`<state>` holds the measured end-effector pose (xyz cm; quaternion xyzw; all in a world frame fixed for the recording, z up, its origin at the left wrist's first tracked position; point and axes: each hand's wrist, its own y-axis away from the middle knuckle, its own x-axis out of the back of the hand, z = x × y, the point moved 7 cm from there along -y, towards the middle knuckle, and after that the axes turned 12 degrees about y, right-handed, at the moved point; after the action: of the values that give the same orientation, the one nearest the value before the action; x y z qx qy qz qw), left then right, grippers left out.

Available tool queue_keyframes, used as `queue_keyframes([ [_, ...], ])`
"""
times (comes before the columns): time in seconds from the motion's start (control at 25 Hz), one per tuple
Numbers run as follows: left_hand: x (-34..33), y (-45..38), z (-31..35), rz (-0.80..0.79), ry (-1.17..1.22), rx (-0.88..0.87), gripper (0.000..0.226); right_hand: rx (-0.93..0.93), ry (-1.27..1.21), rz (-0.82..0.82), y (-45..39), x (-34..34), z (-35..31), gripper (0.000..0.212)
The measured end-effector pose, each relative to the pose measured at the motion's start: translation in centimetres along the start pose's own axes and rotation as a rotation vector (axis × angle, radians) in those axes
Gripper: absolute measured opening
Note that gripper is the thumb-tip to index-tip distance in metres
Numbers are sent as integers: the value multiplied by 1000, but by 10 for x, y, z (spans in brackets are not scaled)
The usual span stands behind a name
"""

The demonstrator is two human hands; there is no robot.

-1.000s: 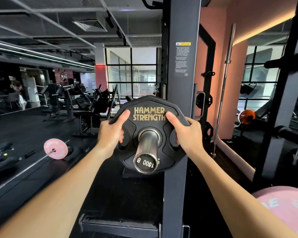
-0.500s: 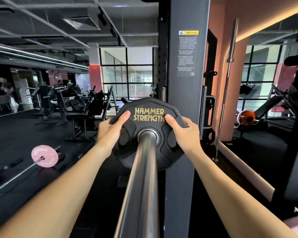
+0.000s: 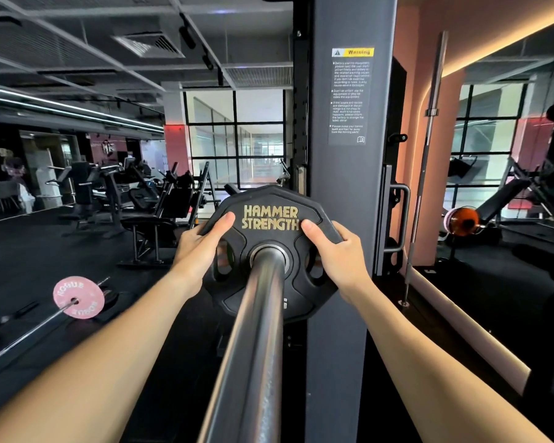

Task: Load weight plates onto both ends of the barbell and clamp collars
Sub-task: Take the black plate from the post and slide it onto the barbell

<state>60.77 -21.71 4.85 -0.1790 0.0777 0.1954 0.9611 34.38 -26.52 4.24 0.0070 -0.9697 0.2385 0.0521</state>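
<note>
A black weight plate (image 3: 269, 238) with gold "HAMMER STRENGTH" lettering sits on the steel barbell sleeve (image 3: 253, 346), which runs from the bottom of the view up through the plate's centre hole. My left hand (image 3: 199, 247) grips the plate's upper left edge, thumb on its face. My right hand (image 3: 336, 251) grips the upper right edge the same way. The plate is far along the sleeve, close to the grey rack upright (image 3: 349, 187). No collar is visible.
A pink plate (image 3: 78, 298) sits on another barbell lying on the floor at the left. A bare bar (image 3: 426, 161) stands upright at the right by the peach wall. Gym machines (image 3: 147, 199) fill the left background.
The plate has slid away from me along the sleeve; a second ago it sat near the sleeve's end cap, now a long stretch of sleeve shows in front of it. Both hands kept their grip.
</note>
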Motion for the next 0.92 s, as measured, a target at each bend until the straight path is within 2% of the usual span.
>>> queue_keyframes([
  [0.12,2,18,9,7,-31,81,68,-71,48,-52,6,2,-2,45],
  [0.24,2,47,42,-26,-139,114,47,-125,227,-91,18,15,-23,54],
  [0.32,5,68,76,-21,-217,62,40,-67,394,-19,26,33,-53,48],
  [0.4,0,90,113,-52,-247,8,39,-19,476,22,39,52,-86,33],
  [0.56,-35,160,179,-216,-352,-130,21,33,619,-72,91,87,-139,27],
  [0.64,-57,194,196,-279,-359,-172,20,45,641,-111,122,105,-158,24],
  [0.76,-91,232,204,-343,-344,-179,19,40,656,-132,165,136,-177,29],
  [0.92,-148,270,196,-432,-321,-153,18,59,718,-68,207,204,-200,26],
])
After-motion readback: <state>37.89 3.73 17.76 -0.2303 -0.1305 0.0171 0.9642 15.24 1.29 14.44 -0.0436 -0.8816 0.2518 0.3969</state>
